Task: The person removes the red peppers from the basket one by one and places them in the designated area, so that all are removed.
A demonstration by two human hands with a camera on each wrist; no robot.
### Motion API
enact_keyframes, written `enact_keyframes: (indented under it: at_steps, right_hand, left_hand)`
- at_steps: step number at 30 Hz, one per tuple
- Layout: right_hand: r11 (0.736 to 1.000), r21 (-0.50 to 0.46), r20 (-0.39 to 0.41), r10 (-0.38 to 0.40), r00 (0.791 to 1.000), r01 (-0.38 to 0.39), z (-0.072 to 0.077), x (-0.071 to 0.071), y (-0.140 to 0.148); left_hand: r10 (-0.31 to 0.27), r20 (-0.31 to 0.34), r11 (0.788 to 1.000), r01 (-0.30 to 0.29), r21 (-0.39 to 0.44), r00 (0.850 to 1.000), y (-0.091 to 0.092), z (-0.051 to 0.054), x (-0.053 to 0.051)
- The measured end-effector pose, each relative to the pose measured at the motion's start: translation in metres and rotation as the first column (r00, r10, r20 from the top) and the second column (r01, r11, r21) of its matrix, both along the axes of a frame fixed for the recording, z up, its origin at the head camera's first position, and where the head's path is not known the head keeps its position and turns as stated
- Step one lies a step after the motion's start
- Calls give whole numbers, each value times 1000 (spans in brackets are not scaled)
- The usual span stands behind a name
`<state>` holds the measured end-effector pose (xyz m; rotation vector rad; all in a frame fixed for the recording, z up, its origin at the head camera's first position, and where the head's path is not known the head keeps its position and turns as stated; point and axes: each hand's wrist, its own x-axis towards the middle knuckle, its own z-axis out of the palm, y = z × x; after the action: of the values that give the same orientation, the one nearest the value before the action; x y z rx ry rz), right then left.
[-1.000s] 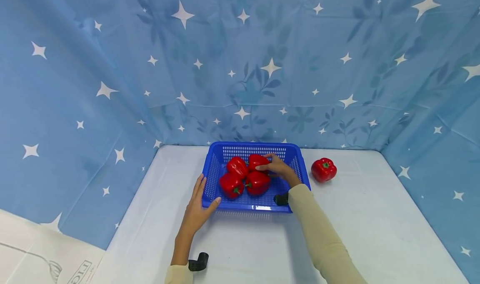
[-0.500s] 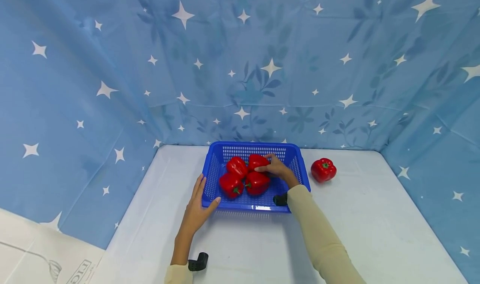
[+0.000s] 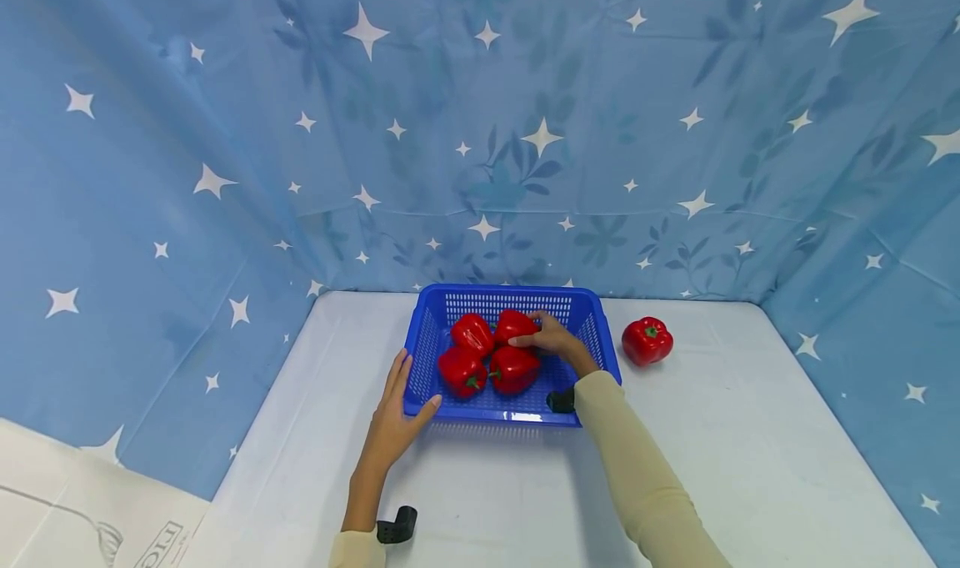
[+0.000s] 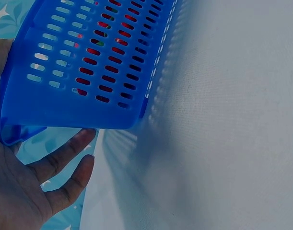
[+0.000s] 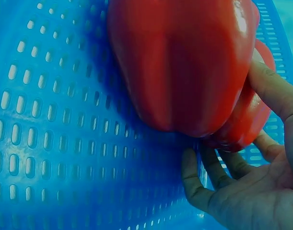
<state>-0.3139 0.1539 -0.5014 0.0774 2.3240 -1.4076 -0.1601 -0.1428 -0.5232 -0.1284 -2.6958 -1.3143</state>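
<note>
The right hand [image 3: 553, 337] grips the back-right red pepper [image 3: 513, 324] in the blue basket [image 3: 465, 412]; its stem direction I cannot tell. The left hand [image 3: 393, 424], fingers spread, touches the basket, whose length runs left to right.

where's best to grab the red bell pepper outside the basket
Likely the bulging sides of the red bell pepper, from above and the right: the blue plastic basket stands close on its left, and the short green stem offers little to pinch.
</note>
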Motion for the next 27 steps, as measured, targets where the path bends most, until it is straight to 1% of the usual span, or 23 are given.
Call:
enact_keyframes:
  at_steps: [7,14,20,24,27]
  right_hand:
    - [998,60,6,5,1000,-5,1,-1,3]
    - [994,105,-17,8,1000,-6,-1,-3,6]
    - [996,94,-51,-7,999,12,0,-2,9]
    - [995,92,-81,-15,997,22,4,0,9]
    - [996,89,-87,-15,996,22,8,1,8]
  left_hand:
    - [-1,-10,1000,1,9,1000,1,1,0]
    - [-12,-5,1000,12,20,1000,1,1,0]
    - [-21,-10,999,21,25,1000,1,0,-1]
    - [-16,6,1000,16,23,1000,1,0,-1]
    - [-9,13,1000,9,23,1000,0,1,0]
